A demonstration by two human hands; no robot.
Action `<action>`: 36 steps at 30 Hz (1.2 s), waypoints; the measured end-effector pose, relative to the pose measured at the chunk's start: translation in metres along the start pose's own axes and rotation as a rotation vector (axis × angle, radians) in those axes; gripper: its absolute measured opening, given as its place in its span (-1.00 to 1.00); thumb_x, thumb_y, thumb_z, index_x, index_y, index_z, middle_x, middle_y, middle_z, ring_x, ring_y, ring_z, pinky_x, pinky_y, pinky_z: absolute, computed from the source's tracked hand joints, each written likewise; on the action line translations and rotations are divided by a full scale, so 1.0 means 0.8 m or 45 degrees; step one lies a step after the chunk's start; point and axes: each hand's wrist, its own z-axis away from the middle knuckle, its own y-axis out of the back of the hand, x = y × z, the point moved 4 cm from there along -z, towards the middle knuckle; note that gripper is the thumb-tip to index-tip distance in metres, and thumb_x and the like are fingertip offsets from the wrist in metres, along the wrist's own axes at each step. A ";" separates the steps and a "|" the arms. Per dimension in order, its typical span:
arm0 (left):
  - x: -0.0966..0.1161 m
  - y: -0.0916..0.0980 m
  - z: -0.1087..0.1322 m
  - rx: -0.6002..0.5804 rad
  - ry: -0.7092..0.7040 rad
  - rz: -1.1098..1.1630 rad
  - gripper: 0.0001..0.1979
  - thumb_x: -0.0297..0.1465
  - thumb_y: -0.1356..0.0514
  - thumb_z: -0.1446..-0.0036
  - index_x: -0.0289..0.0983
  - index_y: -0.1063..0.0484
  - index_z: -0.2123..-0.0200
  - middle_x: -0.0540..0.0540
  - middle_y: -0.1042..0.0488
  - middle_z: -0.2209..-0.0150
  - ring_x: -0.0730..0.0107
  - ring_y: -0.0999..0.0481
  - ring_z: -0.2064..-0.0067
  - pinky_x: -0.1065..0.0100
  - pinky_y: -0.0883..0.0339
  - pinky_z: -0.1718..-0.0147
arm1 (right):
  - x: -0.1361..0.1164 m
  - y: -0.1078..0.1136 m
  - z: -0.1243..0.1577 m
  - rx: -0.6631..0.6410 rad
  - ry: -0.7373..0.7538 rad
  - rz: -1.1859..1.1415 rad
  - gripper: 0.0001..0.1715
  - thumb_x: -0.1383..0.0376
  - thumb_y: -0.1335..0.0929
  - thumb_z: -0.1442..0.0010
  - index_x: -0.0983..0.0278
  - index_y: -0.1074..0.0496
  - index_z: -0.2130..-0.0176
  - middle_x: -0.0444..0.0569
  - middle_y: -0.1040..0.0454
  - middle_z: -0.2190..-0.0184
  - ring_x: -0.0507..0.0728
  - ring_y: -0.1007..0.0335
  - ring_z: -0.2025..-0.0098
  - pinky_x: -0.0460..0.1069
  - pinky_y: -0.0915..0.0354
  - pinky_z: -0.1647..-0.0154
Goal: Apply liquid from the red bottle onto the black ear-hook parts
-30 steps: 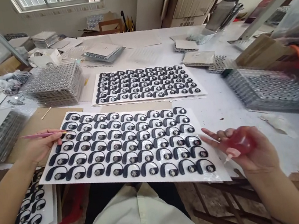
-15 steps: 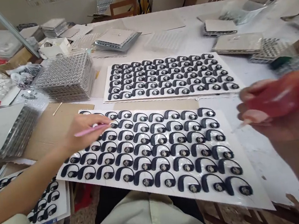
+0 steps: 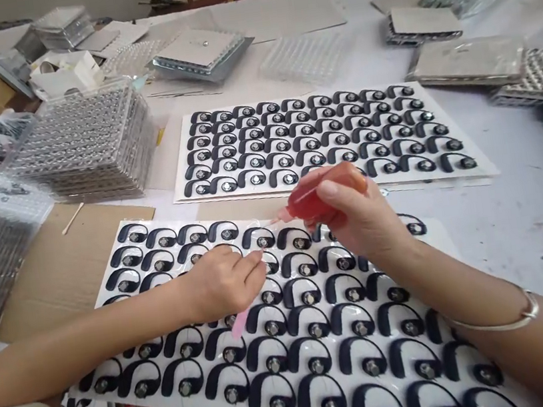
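Red translucent squeeze bottle (image 3: 325,194) is tilting nozzle-left in my clenched right hand (image 3: 359,218), just above the near white sheet (image 3: 173,222) of black earhook earbuds (image 3: 269,372), and my left hand (image 3: 225,283) is grasping a slender pink tool (image 3: 239,325) over that sheet.

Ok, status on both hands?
Right hand: red translucent squeeze bottle, nozzle tilted down. Left hand: slim pink tool. Both over white card of black ear hooks.

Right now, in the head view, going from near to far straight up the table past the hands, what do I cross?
White sheet of black ear-hook pieces, brown cardboard strip, second white sheet of ear-hook pieces, clear plastic blister tray.
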 end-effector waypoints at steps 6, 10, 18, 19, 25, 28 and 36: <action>0.009 -0.003 0.005 0.004 -0.012 -0.046 -0.91 -0.59 -0.16 -0.11 -0.47 -0.47 0.32 -0.31 -0.59 0.27 0.40 -0.47 0.55 0.38 -0.34 0.63 | 0.000 0.000 0.019 0.029 0.593 0.413 -0.82 0.13 -0.39 -0.12 0.18 -0.45 0.32 -0.10 -0.47 0.45 0.06 -0.42 0.48 -0.01 -0.38 0.57; 0.013 -0.008 0.008 -0.030 -0.015 -0.083 -0.89 -0.59 -0.14 -0.12 -0.47 -0.48 0.32 -0.36 -0.58 0.26 0.39 -0.47 0.56 0.37 -0.36 0.64 | -0.014 -0.006 0.034 0.031 0.948 0.707 -0.85 0.17 -0.41 -0.11 0.15 -0.45 0.28 -0.07 -0.48 0.43 0.12 -0.42 0.39 0.07 -0.40 0.42; 0.023 -0.011 0.003 -0.127 -0.084 -0.121 -0.88 -0.58 -0.14 -0.12 -0.50 -0.48 0.37 -0.47 -0.56 0.28 0.31 -0.50 0.56 0.37 -0.32 0.68 | -0.019 -0.030 0.042 -0.182 1.193 0.876 -0.74 0.24 -0.42 -0.10 0.19 -0.43 0.17 -0.04 -0.47 0.41 0.11 -0.41 0.42 0.04 -0.38 0.47; 0.023 -0.011 0.003 -0.129 -0.083 -0.125 -0.88 -0.58 -0.13 -0.12 -0.50 -0.47 0.38 -0.47 -0.56 0.29 0.31 -0.49 0.56 0.37 -0.31 0.69 | -0.018 -0.030 0.042 -0.195 1.192 0.880 -0.74 0.26 -0.43 -0.09 0.20 -0.43 0.16 -0.03 -0.46 0.41 0.11 -0.41 0.42 0.04 -0.38 0.47; 0.024 -0.012 0.002 -0.074 -0.048 -0.113 -0.85 -0.59 -0.11 -0.10 -0.48 -0.47 0.43 -0.45 -0.56 0.31 0.32 -0.47 0.59 0.37 -0.28 0.71 | -0.012 -0.029 0.040 -0.210 1.173 0.884 -0.73 0.28 -0.43 -0.09 0.21 -0.42 0.16 -0.03 -0.47 0.39 0.11 -0.41 0.41 0.04 -0.39 0.46; 0.024 -0.012 0.002 -0.058 -0.043 -0.127 -0.86 -0.59 -0.12 -0.09 -0.48 -0.47 0.43 -0.45 -0.56 0.31 0.34 -0.47 0.60 0.38 -0.28 0.71 | -0.011 -0.030 0.040 -0.223 1.153 0.888 -0.72 0.28 -0.44 -0.08 0.19 -0.43 0.16 -0.04 -0.48 0.40 0.11 -0.41 0.41 0.04 -0.39 0.47; 0.026 -0.016 0.004 -0.094 -0.063 -0.159 -0.88 -0.61 -0.13 -0.10 -0.50 -0.46 0.41 -0.49 -0.55 0.30 0.38 -0.45 0.62 0.41 -0.28 0.73 | -0.006 -0.030 0.040 -0.219 1.144 0.908 -0.70 0.29 -0.45 -0.06 0.18 -0.43 0.15 -0.04 -0.49 0.39 0.13 -0.41 0.40 0.05 -0.39 0.47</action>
